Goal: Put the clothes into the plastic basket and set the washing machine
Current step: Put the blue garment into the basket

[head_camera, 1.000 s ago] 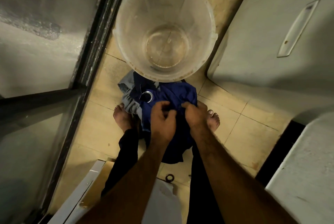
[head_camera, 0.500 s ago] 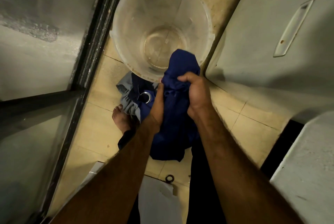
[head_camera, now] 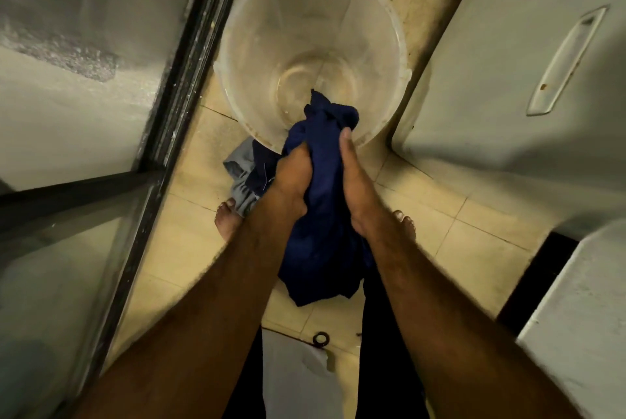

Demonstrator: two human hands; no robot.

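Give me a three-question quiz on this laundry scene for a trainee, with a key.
1. Multiple choice: what do the left hand and right hand grip together? A) a white towel B) the navy garment C) a detergent bottle
2. True or false: the plastic basket is packed full of clothes.
3. Fill in: the grey clothes lie on the ____, beside the basket.

Key: 1 B; 2 false; 3 floor.
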